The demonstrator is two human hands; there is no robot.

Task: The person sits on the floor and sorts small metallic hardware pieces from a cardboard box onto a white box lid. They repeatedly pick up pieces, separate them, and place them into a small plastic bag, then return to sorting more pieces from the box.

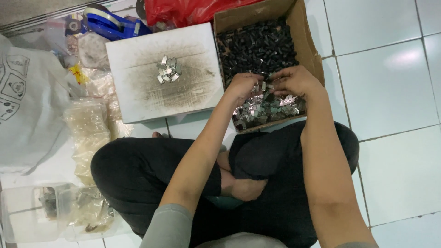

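Forearms reach from the lap, legs crossed in black trousers (138,174) on the tile floor (390,92). Left hand (242,86) and right hand (294,81) meet over the cardboard box (301,27), fingers curled together, pinching what looks like one small metal clip (263,86) between them; exact grip partly hidden. Beneath lie loose metal clips (266,110) at the box's near end, black plastic parts (257,46) filling the far end. Left of the box, a smudged white board (138,92) carries a small pile of finished-looking pieces (168,70). Judging by that, only a few are done and most remain.
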